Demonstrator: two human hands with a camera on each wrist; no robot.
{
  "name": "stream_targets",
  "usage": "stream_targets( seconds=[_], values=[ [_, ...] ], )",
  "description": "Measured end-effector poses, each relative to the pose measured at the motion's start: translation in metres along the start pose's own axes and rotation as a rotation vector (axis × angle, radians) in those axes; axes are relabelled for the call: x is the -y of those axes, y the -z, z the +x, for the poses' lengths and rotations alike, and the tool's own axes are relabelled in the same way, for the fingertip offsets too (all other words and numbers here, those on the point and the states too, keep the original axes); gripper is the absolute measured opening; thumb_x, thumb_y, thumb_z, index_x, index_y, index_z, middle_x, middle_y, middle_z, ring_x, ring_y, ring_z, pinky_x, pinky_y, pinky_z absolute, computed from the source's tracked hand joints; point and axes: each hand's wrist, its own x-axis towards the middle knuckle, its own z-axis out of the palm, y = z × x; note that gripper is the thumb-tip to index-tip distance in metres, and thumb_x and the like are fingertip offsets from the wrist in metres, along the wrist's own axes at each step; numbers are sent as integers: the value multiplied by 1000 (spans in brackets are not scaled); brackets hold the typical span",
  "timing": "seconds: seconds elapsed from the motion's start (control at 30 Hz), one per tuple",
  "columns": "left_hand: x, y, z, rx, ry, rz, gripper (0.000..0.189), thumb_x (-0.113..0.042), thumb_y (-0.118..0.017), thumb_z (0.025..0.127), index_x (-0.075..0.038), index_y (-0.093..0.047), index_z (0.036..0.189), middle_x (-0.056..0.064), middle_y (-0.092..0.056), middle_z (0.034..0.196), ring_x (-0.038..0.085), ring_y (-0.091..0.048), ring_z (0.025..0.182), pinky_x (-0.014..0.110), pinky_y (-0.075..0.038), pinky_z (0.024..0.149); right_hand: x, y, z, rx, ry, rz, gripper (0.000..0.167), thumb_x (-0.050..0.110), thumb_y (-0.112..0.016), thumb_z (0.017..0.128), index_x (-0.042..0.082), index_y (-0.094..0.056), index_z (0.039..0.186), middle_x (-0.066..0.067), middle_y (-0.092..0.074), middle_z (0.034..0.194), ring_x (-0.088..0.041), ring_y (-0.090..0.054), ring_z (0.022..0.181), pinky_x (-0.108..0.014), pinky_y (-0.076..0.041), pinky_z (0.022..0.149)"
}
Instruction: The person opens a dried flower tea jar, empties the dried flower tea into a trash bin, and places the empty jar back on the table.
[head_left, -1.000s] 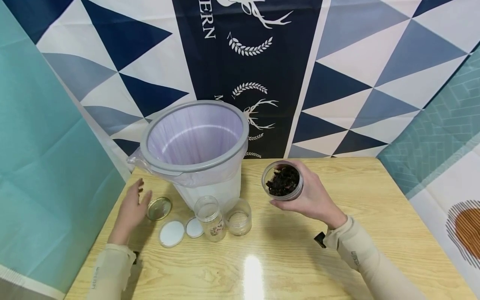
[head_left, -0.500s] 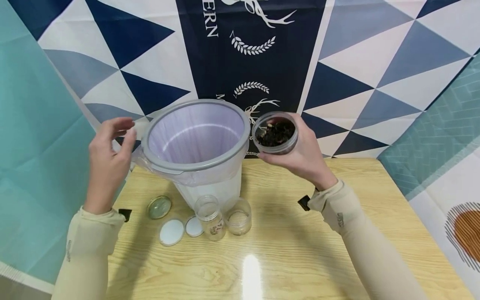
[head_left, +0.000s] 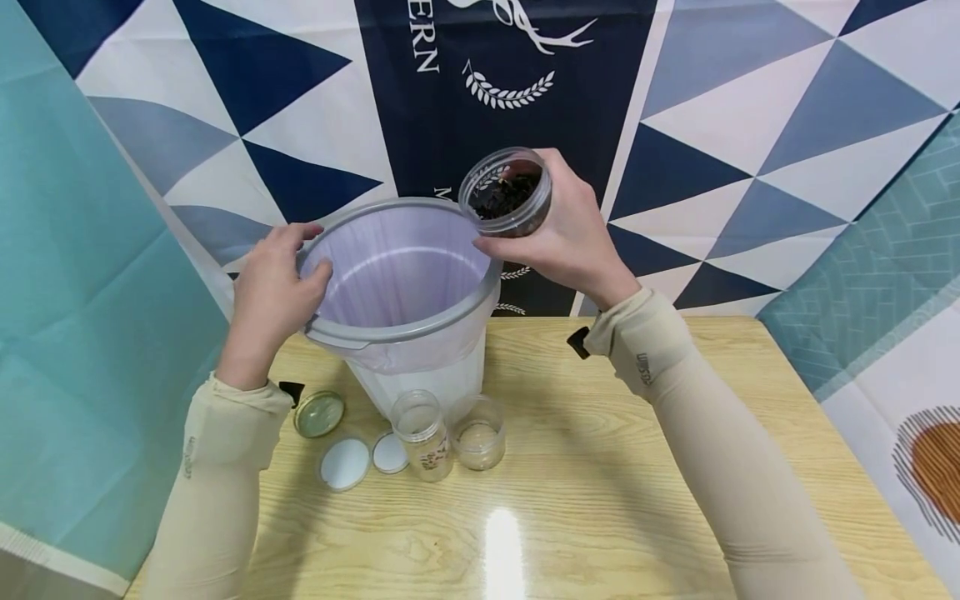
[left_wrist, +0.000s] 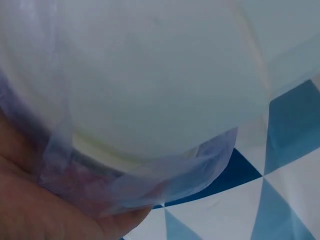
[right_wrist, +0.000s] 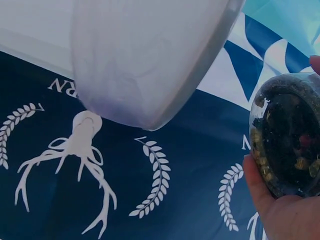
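My right hand [head_left: 566,229] grips a clear round plastic jar [head_left: 517,218] at its side, tilted, its mouth leaning left over the bin's right rim. Dark loose bits [head_left: 504,196] lie inside; yellowish pieces [right_wrist: 302,164] show among them through its base in the right wrist view. A white trash bin [head_left: 420,379] with a grey rim stands on the table, lined with a thin purple bag [head_left: 390,283]. At the bin's left rim, my left hand [head_left: 273,287] curls its thumb and fingers over the edge. Bag film [left_wrist: 135,185] overlaps the hand in the left wrist view.
Before the bin stand a tall clear jar [head_left: 422,437] and a shorter clear jar [head_left: 480,437]. Left of them lie two white lids [head_left: 345,464] and a gold-rimmed lid [head_left: 318,414] on the wooden table [head_left: 600,500]. A patterned cloth [head_left: 697,167] hangs behind the bin.
My left hand has risen from beside the gold-rimmed lid to the bin's left rim. My right hand has carried the jar up and left to the bin, tilting it further.
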Motion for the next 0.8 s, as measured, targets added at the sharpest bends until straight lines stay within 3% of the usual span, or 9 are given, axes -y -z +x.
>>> stream_targets(
  seconds=[0.17, 0.33, 0.53, 0.8],
  values=[
    [3, 2, 2, 89, 60, 38, 55, -17, -51, 99, -1, -49, 152, 29, -48, 152, 49, -44, 140, 69, -35, 112, 3, -7, 14, 20, 30, -7, 81, 26, -94, 69, 3, -54, 136, -5, -64, 127, -14, -62, 115, -31, -50, 103],
    [6, 1, 2, 151, 110, 15, 58, -10, -37, 99, 2, -40, 156, 30, -42, 157, 51, -38, 145, 70, -30, 116, 4, -13, 19, 54, 41, -37, 82, 27, -95, 67, 4, -55, 134, -4, -64, 126, -13, -61, 114, -30, -49, 103],
    [10, 1, -2, 168, 133, 42, 56, -6, -29, 93, 9, -47, 144, 36, -51, 141, 54, -46, 134, 71, -34, 111, 4, -22, 21, 101, 52, -74, 83, 30, -96, 66, 3, -55, 134, -5, -63, 128, -16, -59, 117, -32, -48, 104],
    [9, 3, 1, 211, 143, 3, 63, -5, -27, 92, 12, -38, 153, 37, -43, 150, 53, -41, 140, 69, -30, 117, -2, -24, 26, 116, 38, -147, 85, 31, -95, 68, 4, -53, 136, -8, -60, 131, -20, -56, 121, -34, -46, 108]
  ],
)
